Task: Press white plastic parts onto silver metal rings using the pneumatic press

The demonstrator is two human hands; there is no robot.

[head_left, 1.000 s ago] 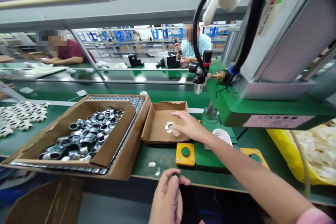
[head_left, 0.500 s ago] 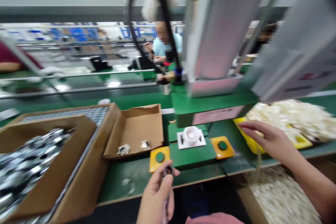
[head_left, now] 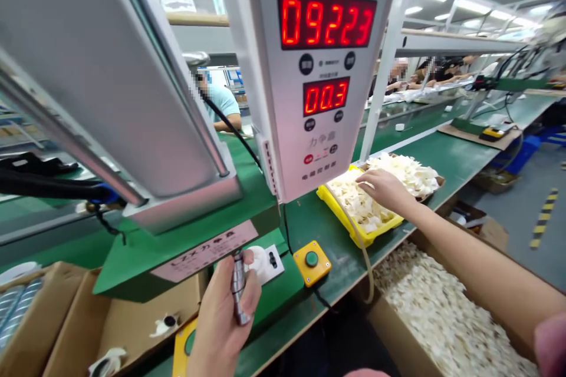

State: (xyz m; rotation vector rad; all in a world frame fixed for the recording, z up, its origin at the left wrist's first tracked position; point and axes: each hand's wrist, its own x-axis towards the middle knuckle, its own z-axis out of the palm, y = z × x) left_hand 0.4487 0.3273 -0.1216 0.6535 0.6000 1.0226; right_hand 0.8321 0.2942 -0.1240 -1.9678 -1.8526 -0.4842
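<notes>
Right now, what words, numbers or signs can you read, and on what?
"计数器": top of the white counter box.
"09223": its upper red-lit display.
"00.3": its lower red-lit display.
"力争", then unclear: lower on box.
"LZX": pink label on green machine; rest blurred.
Lettering on round buttons, bottom line: too blurred.

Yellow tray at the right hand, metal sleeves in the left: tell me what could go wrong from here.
The stacked metal sleeves might slip apart, since only the left hand's fingers hold them.
Off-white pieces could spill off the bench, as the heaped yellow tray sits near its front edge.
The tan hose crossing the tray might snag it or the right hand.
</notes>
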